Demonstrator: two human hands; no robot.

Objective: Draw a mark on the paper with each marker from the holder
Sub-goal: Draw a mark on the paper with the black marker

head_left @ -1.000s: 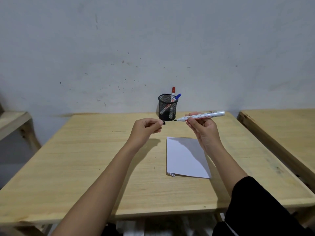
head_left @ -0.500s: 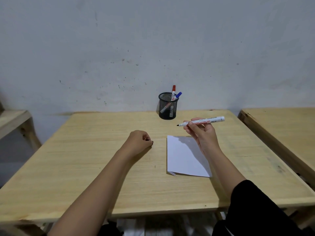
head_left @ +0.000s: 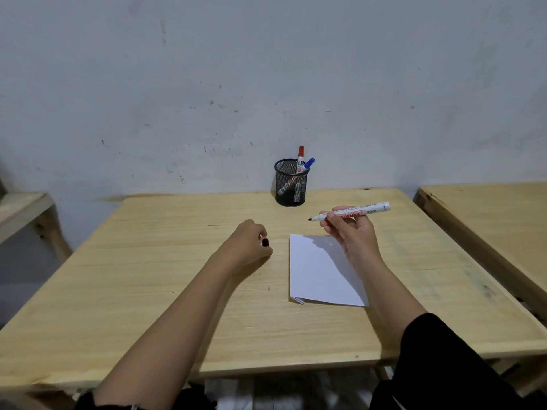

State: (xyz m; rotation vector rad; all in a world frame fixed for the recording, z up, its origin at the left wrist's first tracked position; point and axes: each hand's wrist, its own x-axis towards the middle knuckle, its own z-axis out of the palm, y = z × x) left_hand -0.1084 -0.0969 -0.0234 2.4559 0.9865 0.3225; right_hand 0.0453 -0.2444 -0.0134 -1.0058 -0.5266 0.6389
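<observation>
My right hand point(head_left: 350, 229) grips an uncapped white marker with a black tip point(head_left: 371, 208), held level above the far edge of the folded white paper point(head_left: 316, 270), tip pointing left. Resting on the table left of the paper, my left hand point(head_left: 247, 242) is closed around the black cap point(head_left: 265, 242), which peeks out by the fingers. A black mesh holder point(head_left: 290, 184) at the table's far edge holds a red-capped marker point(head_left: 300, 158) and a blue-capped marker point(head_left: 309, 163).
The work sits on a pale wooden table point(head_left: 165, 291) against a grey-white wall. Another wooden table point(head_left: 488, 208) stands close on the right, and part of a wooden bench or table point(head_left: 20, 208) shows at the left.
My left hand dropped from beside the marker tip down onto the table with the cap. My right hand lowered slightly, keeping the marker level above the paper's far edge.
</observation>
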